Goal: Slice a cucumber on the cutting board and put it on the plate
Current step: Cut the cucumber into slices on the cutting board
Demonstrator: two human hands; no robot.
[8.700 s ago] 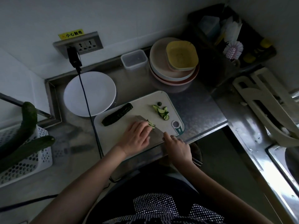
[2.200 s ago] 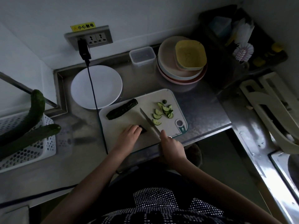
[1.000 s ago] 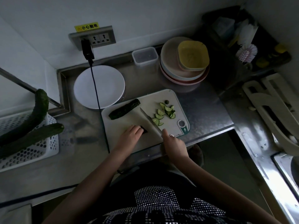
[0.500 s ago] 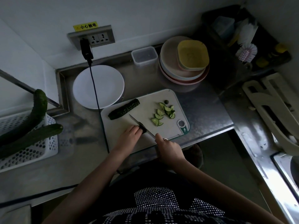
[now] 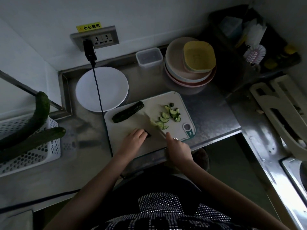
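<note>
A pale cutting board (image 5: 132,127) lies on the steel counter. On its far left rests a dark cucumber half (image 5: 127,112). My left hand (image 5: 133,141) presses down a short cucumber stub (image 5: 147,133) near the board's front. My right hand (image 5: 178,147) grips a knife (image 5: 154,124), its blade tilted flat and pushed right against a pile of several cucumber slices (image 5: 168,117). The white plate (image 5: 102,88) stands behind the board, with nothing on it.
A black cable (image 5: 99,103) runs from the wall socket across the plate and past the board's left edge. A stack of plates and bowls (image 5: 191,67) and a clear box (image 5: 149,57) stand behind. A white basket (image 5: 31,151) with two cucumbers sits left.
The knife has swung from the stub to the right, its blade now tilted against the slices. The slice pile has grown. My left hand has stayed on the stub.
</note>
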